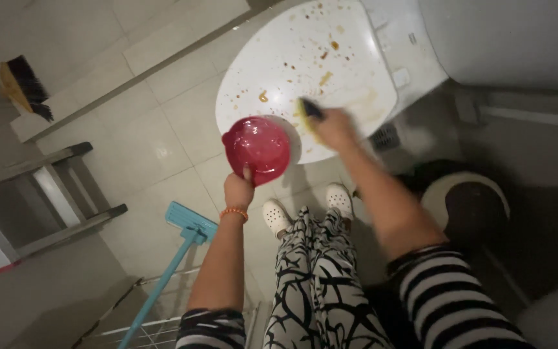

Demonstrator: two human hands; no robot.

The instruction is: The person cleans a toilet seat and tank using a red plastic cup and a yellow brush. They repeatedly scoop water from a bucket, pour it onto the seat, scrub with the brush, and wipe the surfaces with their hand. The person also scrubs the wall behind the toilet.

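your left hand (239, 189) grips the rim of a red bowl (258, 148), held out over the floor (163, 129) just in front of the closed toilet lid (305, 71). your right hand (332, 126) is clenched on a sponge (309, 110) — yellow with a dark top — pressed flat on the lid near its front edge, and blurred. the lid is spotted with brown and yellow stains, most of them above and left of the sponge, well clear of it.

the risks, as i judge them: the bowl hangs from a pinch at one side, so if it holds water a small tilt would spill it on the tiles by your white shoes (276, 217). pushing hard at the lid's edge could send the sponge off onto the floor. a blue mop (190, 227) lies close by your left arm — an elbow swing could knock it.
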